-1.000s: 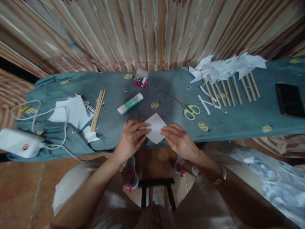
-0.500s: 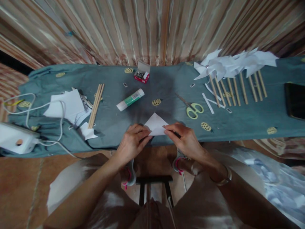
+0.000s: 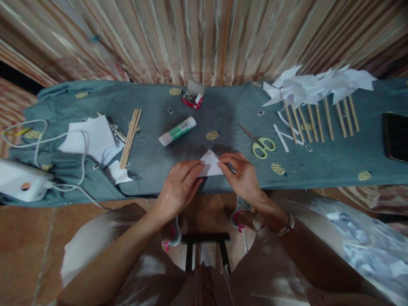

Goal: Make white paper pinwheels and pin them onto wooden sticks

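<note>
A white sheet of paper, folded into a triangle with its peak away from me, lies at the front of the cloth-covered table. My left hand has its fingers closed on the paper's left corner. At the right edge, the thumb and fingers of my right hand pinch the paper. Beyond it lies a green and white glue stick. Scissors with yellow-green handles rest to the right, apart from my right hand.
Several paper pinwheels on sticks lie at the back right, near paper strips and a dark phone-like object. A box of metal pins stands at the back. Leftward are wooden sticks, paper sheets and a white corded device.
My left fingers have slid in over the paper's left part. My right fingers have shifted up along its right edge. The whole view has moved slightly.
</note>
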